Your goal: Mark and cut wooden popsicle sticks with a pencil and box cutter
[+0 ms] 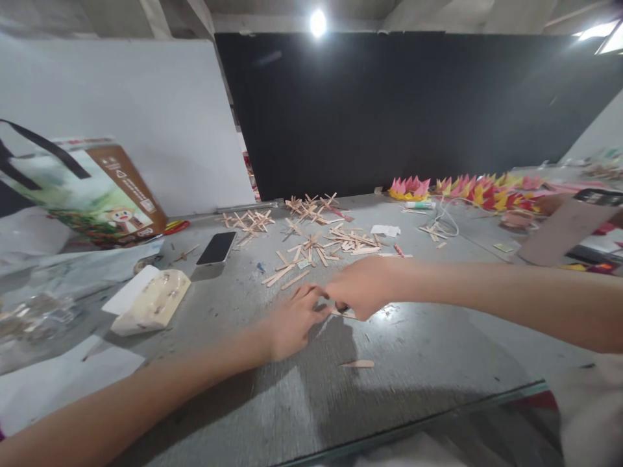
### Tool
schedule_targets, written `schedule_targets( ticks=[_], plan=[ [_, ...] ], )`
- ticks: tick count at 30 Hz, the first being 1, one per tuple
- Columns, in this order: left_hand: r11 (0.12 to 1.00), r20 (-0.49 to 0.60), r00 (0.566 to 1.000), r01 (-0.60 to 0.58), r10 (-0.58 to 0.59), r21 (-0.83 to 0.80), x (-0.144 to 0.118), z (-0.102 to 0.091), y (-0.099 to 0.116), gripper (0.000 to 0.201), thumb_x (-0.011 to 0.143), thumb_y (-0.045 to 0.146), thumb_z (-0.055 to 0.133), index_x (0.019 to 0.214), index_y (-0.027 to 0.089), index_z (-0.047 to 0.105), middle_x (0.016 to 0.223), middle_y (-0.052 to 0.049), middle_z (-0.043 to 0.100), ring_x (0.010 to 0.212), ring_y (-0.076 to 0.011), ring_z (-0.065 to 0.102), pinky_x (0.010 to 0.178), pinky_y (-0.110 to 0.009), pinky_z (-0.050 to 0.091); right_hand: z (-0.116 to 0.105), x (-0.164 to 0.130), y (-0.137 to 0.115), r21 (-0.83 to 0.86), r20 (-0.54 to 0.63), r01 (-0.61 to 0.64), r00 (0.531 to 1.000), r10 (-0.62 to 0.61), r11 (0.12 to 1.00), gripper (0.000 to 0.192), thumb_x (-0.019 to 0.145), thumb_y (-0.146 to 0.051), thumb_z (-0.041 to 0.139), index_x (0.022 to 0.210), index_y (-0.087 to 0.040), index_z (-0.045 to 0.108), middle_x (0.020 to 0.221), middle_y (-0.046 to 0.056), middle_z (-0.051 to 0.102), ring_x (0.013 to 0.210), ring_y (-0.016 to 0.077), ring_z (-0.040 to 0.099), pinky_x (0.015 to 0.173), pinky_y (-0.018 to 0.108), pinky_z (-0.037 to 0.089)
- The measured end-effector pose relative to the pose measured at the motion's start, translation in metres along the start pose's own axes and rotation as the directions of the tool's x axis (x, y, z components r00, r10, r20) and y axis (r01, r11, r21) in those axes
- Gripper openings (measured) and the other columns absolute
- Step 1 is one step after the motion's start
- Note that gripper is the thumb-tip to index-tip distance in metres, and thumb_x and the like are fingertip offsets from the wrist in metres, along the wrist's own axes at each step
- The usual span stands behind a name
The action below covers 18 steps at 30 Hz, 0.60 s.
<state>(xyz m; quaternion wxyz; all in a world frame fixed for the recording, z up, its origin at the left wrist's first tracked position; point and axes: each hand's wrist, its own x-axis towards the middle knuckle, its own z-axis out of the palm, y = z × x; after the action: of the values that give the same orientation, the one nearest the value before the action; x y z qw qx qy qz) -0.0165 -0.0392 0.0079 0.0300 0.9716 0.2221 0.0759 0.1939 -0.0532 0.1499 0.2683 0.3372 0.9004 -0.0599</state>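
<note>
My left hand (292,322) and my right hand (363,287) meet over the middle of the grey table (413,363). Their fingertips pinch a small piece of wooden craft stick (344,312) between them, low over the tabletop. The piece is mostly hidden by my fingers. Just beyond my hands lies a scatter of loose craft sticks (321,250). Several small crosses made of sticks (309,207) lie further back. One short stick piece (358,364) rests on the table nearer to me.
A black phone (217,248) lies left of the sticks. A white pack (150,302) and a printed bag (92,194) sit at the left. Pink, red and yellow paper shapes (467,189) line the far right. The table's near edge runs across the bottom.
</note>
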Motion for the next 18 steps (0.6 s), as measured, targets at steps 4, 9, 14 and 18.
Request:
schedule_targets(
  ticks=[4, 9, 14, 18],
  plan=[
    [0.987, -0.025, 0.999, 0.036, -0.041, -0.157, -0.009, 0.007, 0.007, 0.079, 0.066, -0.007, 0.058, 0.140, 0.021, 0.067, 0.147, -0.014, 0.053, 0.141, -0.0344, 0.048, 0.117, -0.049, 0.048, 0.002, 0.000, 0.000, -0.005, -0.026, 0.013, 1.000, -0.013, 1.000, 0.036, 0.079, -0.012, 0.070, 0.112, -0.019, 0.081, 0.085, 0.008, 0.076, 0.067, 0.0215, 0.062, 0.057, 0.031, 0.035],
    [0.944, -0.005, 0.996, 0.080, -0.086, -0.319, -0.013, 0.002, 0.024, 0.071, 0.072, -0.008, 0.055, 0.132, 0.024, 0.074, 0.140, -0.010, 0.057, 0.136, -0.0298, 0.052, 0.118, -0.047, 0.048, 0.005, 0.001, 0.001, 0.008, -0.037, 0.017, 0.999, -0.017, 1.000, 0.044, 0.077, -0.009, 0.069, 0.117, -0.023, 0.082, 0.082, 0.007, 0.076, 0.065, 0.0207, 0.061, 0.057, 0.030, 0.034],
    [0.937, 0.015, 0.998, 0.060, -0.058, -0.344, -0.011, -0.009, 0.014, 0.068, 0.079, -0.002, 0.056, 0.134, 0.032, 0.076, 0.135, -0.008, 0.062, 0.133, -0.0294, 0.056, 0.115, -0.045, 0.049, 0.004, -0.003, -0.001, 0.005, -0.038, -0.009, 0.999, 0.009, 1.000, 0.037, 0.077, -0.010, 0.068, 0.110, -0.020, 0.083, 0.085, 0.009, 0.077, 0.067, 0.0217, 0.062, 0.056, 0.030, 0.034],
    [0.981, -0.022, 0.996, 0.086, -0.091, -0.176, 0.010, -0.012, -0.014, 0.072, 0.073, -0.005, 0.057, 0.133, 0.029, 0.076, 0.141, -0.012, 0.060, 0.138, -0.0344, 0.051, 0.117, -0.051, 0.045, 0.000, -0.005, -0.003, -0.002, 0.006, -0.032, 0.999, 0.032, 0.999, 0.026, 0.079, -0.010, 0.067, 0.099, -0.016, 0.082, 0.091, 0.010, 0.077, 0.067, 0.0205, 0.061, 0.055, 0.030, 0.033]
  ],
)
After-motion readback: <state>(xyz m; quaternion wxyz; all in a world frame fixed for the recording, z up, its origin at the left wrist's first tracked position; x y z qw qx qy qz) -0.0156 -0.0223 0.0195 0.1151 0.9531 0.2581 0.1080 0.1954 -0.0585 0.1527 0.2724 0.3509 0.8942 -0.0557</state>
